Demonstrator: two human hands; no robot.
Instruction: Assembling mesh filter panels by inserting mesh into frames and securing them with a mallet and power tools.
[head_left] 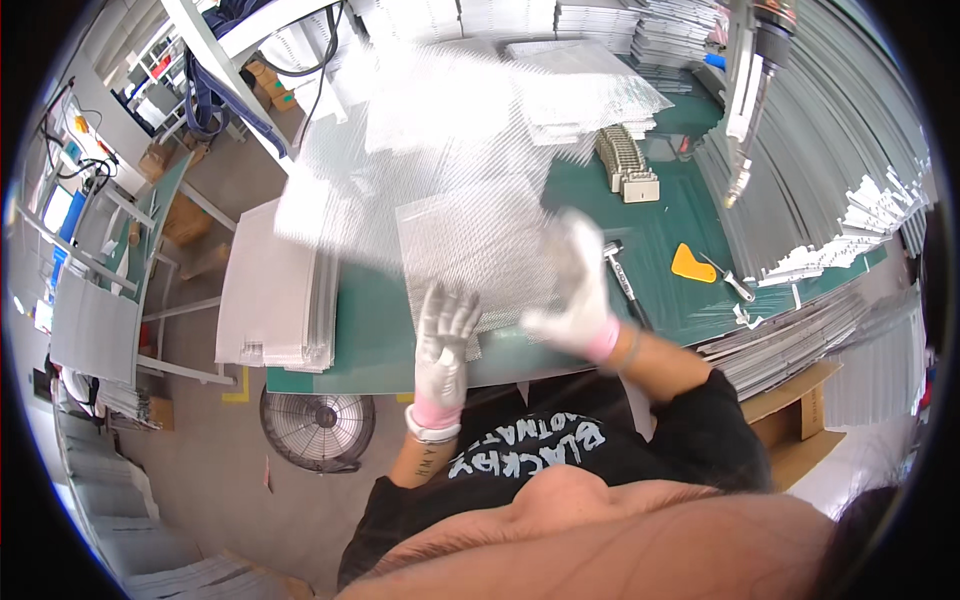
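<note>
Where the green bench ends on the left, a stack of flat, pale, stiff sheets sits, edges nearly flush. Below it on the floor: round fan, wire guard. My left hand, white glove, pink cuff, is spread with fingers out straight, nothing gripped, at the lower left of the mesh-patterned sheet. That sheet lies mid-bench, right in front of me: translucent, roughly rectangular, fine diamond-like texture. Larger translucent sheet behind it, blurred. My right hand, same glove type, is over the mesh sheet's right side; too blurred to tell if it grips anything. Past it: curved row of small beige blocks, hammer with dark handle, flat yellow scraper, thin-bladed knife, then long grey ribbed panels, edges ragged. Writing, left to right: dark letters on my left forearm, bold white lettering on my black shirt, small hammer-handle print, illegible.
</note>
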